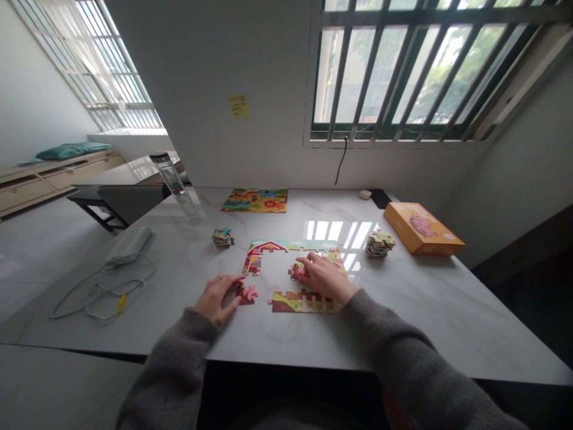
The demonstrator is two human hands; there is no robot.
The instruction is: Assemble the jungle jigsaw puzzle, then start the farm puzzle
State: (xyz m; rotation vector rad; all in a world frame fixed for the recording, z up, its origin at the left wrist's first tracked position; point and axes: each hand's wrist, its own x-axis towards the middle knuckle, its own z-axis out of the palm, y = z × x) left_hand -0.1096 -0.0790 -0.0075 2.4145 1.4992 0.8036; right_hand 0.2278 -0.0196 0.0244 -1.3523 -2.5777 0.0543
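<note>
Right hand (324, 276), fingers narrow over a pink jigsaw piece (298, 272) within the partly built farm puzzle (290, 245), grip unclear from this view; left hand (215, 298), fingers spread open, rests just beside a second pink piece (249, 292).

A white marble-patterned table top (277, 340) carries a partly assembled farmyard cardboard jigsaw puzzle (273, 246) at centre, between two small stacks of loose puzzle pieces (222, 237) (380, 245). Right of these lies an orange rectangular cardboard box (421, 229); a multicoloured animal-print puzzle sheet (255, 200) lies at the far edge. Left stand a clear bottle with a black cap (172, 179) and a white power adapter (129, 245) with its looped white cable (101, 304).
</note>
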